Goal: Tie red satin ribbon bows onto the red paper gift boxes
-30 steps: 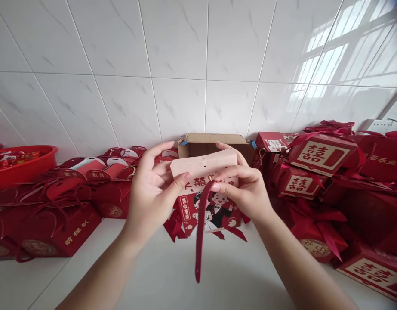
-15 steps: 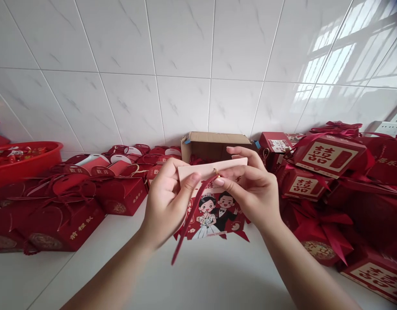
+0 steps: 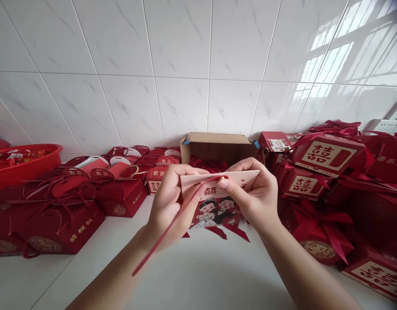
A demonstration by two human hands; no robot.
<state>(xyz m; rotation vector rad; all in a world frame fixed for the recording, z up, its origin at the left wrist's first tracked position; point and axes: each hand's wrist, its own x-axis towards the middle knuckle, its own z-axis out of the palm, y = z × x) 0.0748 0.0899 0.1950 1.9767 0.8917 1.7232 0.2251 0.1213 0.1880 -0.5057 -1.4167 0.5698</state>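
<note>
Centrally, one printed card carton, pale pink at its upper edge and red below, with a cartoon couple on its front [image 3: 216, 210]; held up in both hands at mid-frame, above the counter. Whether box or folded bag: cannot be told.

Fittings: one narrow dark-red strap [image 3: 162, 239], apparently leather-like, trailing to lower left; one small brass-coloured stud [image 3: 222, 178] at the upper edge.

Left hand [image 3: 172, 202]: thumb on the carton's front, fingers curled behind its left end, grasping it. Right hand [image 3: 258, 193]: thumb tip pressed at the stud and strap, fingers behind the right end, gripping.

Handling, as judged: light; card stiff but liable to crease; strap pliant; stud small and easily lost under a thumb. Best held by the two ends of the upper edge, the strap close to the stud.

Surface: smooth white counter [image 3: 201, 275], lower centre.

Room: glossy white marbled wall tiles [image 3: 182, 43], upper frame, window reflection at upper right; brown cardboard box [image 3: 219, 137], centre behind; red plastic basin [image 3: 20, 172] of small wrapped items, left edge; dark-red gift boxes [image 3: 124, 198], left; ribboned red boxes [image 3: 329, 153], stacked right.
</note>
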